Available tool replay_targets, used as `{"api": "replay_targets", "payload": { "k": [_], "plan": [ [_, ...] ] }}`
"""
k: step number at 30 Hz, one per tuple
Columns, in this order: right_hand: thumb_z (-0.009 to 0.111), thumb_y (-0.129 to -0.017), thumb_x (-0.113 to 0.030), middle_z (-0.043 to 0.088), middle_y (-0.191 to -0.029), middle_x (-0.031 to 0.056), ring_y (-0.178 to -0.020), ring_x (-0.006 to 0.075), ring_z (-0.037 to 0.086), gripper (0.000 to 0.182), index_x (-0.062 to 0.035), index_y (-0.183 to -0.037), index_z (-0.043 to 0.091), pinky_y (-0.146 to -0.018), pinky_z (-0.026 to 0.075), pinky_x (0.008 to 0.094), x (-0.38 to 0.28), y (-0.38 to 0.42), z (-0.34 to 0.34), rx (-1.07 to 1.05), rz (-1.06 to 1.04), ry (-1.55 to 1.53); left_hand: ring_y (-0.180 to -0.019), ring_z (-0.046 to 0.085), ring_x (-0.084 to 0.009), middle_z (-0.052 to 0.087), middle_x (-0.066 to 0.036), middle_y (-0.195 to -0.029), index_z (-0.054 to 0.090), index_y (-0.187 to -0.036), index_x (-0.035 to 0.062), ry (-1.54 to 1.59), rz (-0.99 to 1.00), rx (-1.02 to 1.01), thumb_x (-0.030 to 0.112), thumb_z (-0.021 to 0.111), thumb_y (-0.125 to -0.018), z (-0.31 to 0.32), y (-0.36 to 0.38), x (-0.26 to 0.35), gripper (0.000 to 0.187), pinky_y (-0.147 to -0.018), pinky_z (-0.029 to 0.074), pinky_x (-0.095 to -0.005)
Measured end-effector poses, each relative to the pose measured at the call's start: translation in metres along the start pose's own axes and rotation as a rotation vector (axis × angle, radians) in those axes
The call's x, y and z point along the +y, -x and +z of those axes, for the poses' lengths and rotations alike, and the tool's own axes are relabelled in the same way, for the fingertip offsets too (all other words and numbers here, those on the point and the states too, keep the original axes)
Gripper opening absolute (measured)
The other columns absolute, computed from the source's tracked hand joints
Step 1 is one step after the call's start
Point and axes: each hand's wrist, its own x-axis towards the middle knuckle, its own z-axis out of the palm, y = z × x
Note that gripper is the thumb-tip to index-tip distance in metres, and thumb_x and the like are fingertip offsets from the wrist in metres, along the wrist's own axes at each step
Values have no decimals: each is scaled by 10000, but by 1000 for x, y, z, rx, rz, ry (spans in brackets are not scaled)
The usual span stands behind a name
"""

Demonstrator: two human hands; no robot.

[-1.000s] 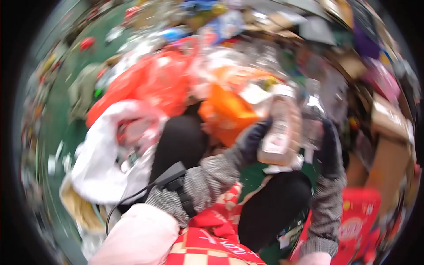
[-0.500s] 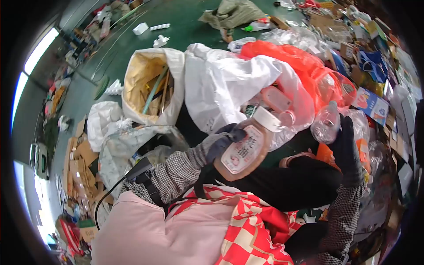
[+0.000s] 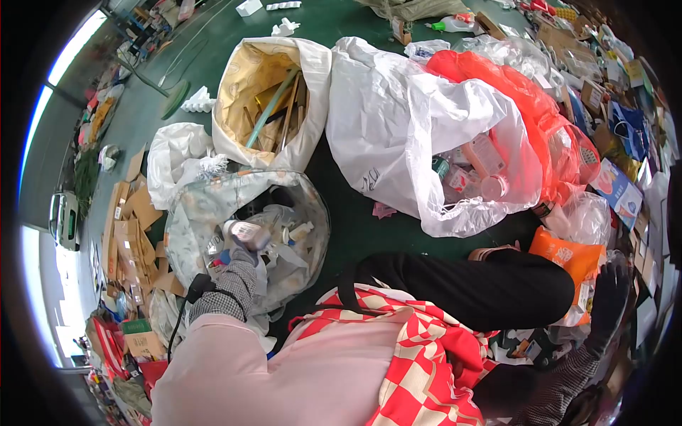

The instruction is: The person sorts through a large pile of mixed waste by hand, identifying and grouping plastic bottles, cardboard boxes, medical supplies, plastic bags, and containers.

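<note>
My left hand [image 3: 240, 253], in a dark glove, reaches into the patterned translucent bag [image 3: 192, 206] at the left. Its fingers are closed round the sauce bottle [image 3: 250, 234], which is blurred by motion, above white and clear plastic waste in the bag. At the far right, beside an orange packet [image 3: 558, 250], is my gloved right hand [image 3: 612, 287], its fingers stretched out and nothing visibly held in them. A white bag [image 3: 376, 121] with plastic bottles and a pink container [image 3: 484, 155] in it stands open ahead.
Behind the left bag stands a cream sack [image 3: 241, 92] holding sticks and flat pieces. A red bag [image 3: 511, 89] adjoins the white one. Cardboard [image 3: 129, 248] lies at the left, and mixed waste is heaped along the right. My bent leg [image 3: 469, 295] crosses the front.
My left hand has carried the sauce bottle left and into the patterned bag. My right hand has moved down and right, and the clear bottle is no longer seen in it. The view has shifted.
</note>
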Motion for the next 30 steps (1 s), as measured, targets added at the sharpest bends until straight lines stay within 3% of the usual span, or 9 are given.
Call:
{"api": "replay_targets", "payload": {
  "k": [6, 11, 17, 18, 20, 22, 26, 27, 30],
  "plan": [
    [282, -972, -268, 319, -1413, 136, -1311, 250, 298, 449, -23, -1345, 338, -1100, 215, 388, -33, 89, -58, -65, -7, -547, -1002, 521, -246, 480, -144, -1181, 418, -1264, 33, -394, 409, 134, 196, 555, -867, 77, 58, 40, 450, -837, 467, -330],
    [450, -924, -241, 545, -1192, 131, -1103, 326, 514, 271, -52, -1091, 550, -968, 394, 427, -12, 207, -105, 674, -190, -562, -1071, 480, -261, 407, -162, -1294, 351, -1335, 37, -509, 843, -425, 192, 534, -877, 281, 200, 43, 517, -872, 456, -325],
    [555, -849, -287, 605, -932, 68, -887, 200, 600, 238, -74, -955, 572, -792, 487, 335, 111, 332, -73, 1462, 117, -546, -1180, 420, -326, 444, -192, -1243, 491, -1212, -2, -415, 2310, -1042, 215, 397, -940, 469, 418, 7, 359, -973, 378, -403],
    [554, -851, -271, 577, -868, 47, -801, 169, 580, 191, -87, -903, 557, -724, 479, 297, 152, 362, -60, 1436, 184, -633, -1164, 430, -322, 463, -182, -1218, 494, -1203, -6, -492, 2165, -1006, 204, 421, -934, 492, 439, -15, 348, -959, 385, -403],
    [550, -853, -237, 493, -737, 1, -649, 115, 511, 139, -115, -801, 509, -588, 429, 237, 224, 411, -33, 1355, 232, -772, -1070, 491, -313, 498, -163, -1170, 507, -1163, -26, -706, 2541, -705, 178, 523, -896, 511, 498, -66, 337, -919, 403, -386],
    [534, -859, -203, 402, -643, -33, -542, 86, 420, 163, -136, -735, 450, -480, 354, 217, 223, 411, -8, 1562, 366, -777, -1015, 539, -311, 524, -179, -1138, 509, -1142, -44, -533, 1858, -1065, 152, 580, -856, 531, 506, -119, 354, -923, 394, -380],
    [542, -854, -171, 440, -651, -24, -513, 71, 438, 100, -80, -878, 509, -423, 363, 226, 283, 434, -31, 1651, 436, -666, -1010, 555, -297, 555, -189, -1161, 519, -1148, -68, -519, 2384, -1356, 193, 558, -874, 537, 549, -125, 381, -937, 388, -392],
    [551, -850, -169, 458, -664, -20, -517, 72, 452, 123, -67, -913, 524, -424, 375, 227, 288, 426, -45, 1657, 442, -580, -1062, 533, -275, 549, -174, -1178, 510, -1176, -61, -662, 1868, -1295, 215, 534, -893, 533, 567, -131, 396, -954, 375, -375],
    [613, -807, -222, 580, -795, 56, -622, 115, 544, 340, -22, -1075, 550, -550, 446, 254, 318, 393, -111, 1550, 672, -3, -1109, 500, -235, 543, -159, -1193, 531, -1146, -54, -899, 2002, -1059, 197, 492, -923, 545, 588, -124, 338, -967, 362, -342]
  ]
}}
